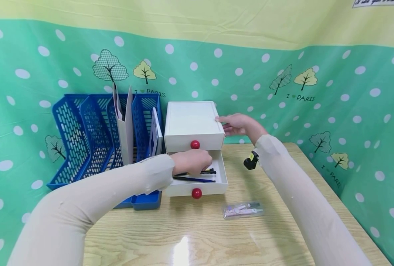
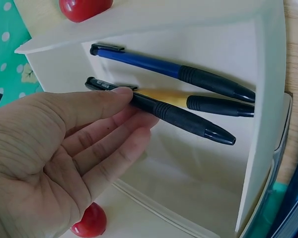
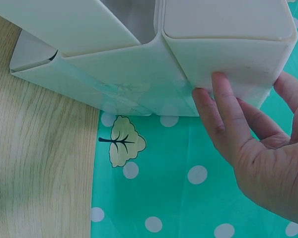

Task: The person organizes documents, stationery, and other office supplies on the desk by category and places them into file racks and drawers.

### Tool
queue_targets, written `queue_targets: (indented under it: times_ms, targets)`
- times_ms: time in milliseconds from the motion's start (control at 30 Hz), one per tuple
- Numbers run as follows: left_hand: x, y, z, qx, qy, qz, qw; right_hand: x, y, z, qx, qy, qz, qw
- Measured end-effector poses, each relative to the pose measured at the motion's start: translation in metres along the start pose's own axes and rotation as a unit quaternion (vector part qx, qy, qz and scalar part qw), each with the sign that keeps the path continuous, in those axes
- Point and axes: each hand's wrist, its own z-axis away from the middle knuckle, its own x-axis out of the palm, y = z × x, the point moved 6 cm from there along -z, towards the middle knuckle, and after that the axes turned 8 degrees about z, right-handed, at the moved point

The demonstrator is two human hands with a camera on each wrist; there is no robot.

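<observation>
A white drawer cabinet [image 1: 192, 118] stands on the table with its lower drawer [image 1: 221, 170] pulled out. Over that drawer, my left hand [image 1: 194, 162] pinches a black pen [image 2: 184, 121] between thumb and fingers. Beneath the pen, a blue pen [image 2: 144, 64] and a yellow pen [image 2: 171, 97] with black grips lie in the drawer. My right hand [image 1: 240, 125] touches the right side of the cabinet's upper part; in the right wrist view its fingers [image 3: 231, 111] extend along the white side, the thumb at the top edge.
A blue file rack [image 1: 70, 140] holding folders [image 1: 127, 129] stands left of the cabinet. In front, to the right, a clear case [image 1: 242, 210] with small stationery lies on the wooden table [image 1: 143, 236]. Red knobs [image 1: 196, 193] stick out from the drawers. A green dotted curtain [image 1: 250, 81] hangs behind.
</observation>
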Motion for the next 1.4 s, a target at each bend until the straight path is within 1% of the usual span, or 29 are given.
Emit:
queue_targets:
  times_ms: [233,367,600,767,900,1000,1067,1200,1333,1400]
  targets:
    - [0.001,0.001,0.0,0.001,0.003,-0.004,1.0,-0.001,0.0,-0.002,0.0,0.001,0.003,1.0]
    - [0.001,0.001,0.0,0.008,0.01,-0.008,0.9999,-0.002,-0.001,-0.002,0.002,0.002,0.005,1.0]
    - [0.001,0.001,0.002,0.014,0.019,0.0,0.9997,-0.004,0.0,-0.001,0.008,0.01,0.011,1.0]
    - [0.002,0.003,0.005,0.025,0.029,-0.007,0.9993,-0.001,0.001,-0.001,0.011,0.007,0.017,1.0]
    - [0.001,0.007,0.011,0.029,0.042,-0.005,0.9987,0.001,0.0,0.0,0.006,0.005,0.02,1.0]
    - [0.0,0.01,0.019,0.042,0.061,0.001,0.9973,0.002,-0.001,0.001,0.006,0.004,0.026,1.0]
    - [-0.002,0.013,0.025,0.058,0.08,0.003,0.9951,0.002,-0.002,0.002,0.006,0.004,0.031,0.999]
    - [-0.005,0.022,0.04,0.083,0.12,-0.011,0.9893,0.002,-0.004,0.004,0.006,0.011,0.043,0.999]
    - [-0.006,0.032,0.057,0.099,0.163,-0.056,0.98,0.003,-0.006,0.005,0.0,0.02,0.059,0.998]
    - [-0.004,0.037,0.064,0.114,0.194,-0.089,0.9704,0.004,-0.007,0.005,-0.003,0.023,0.066,0.998]
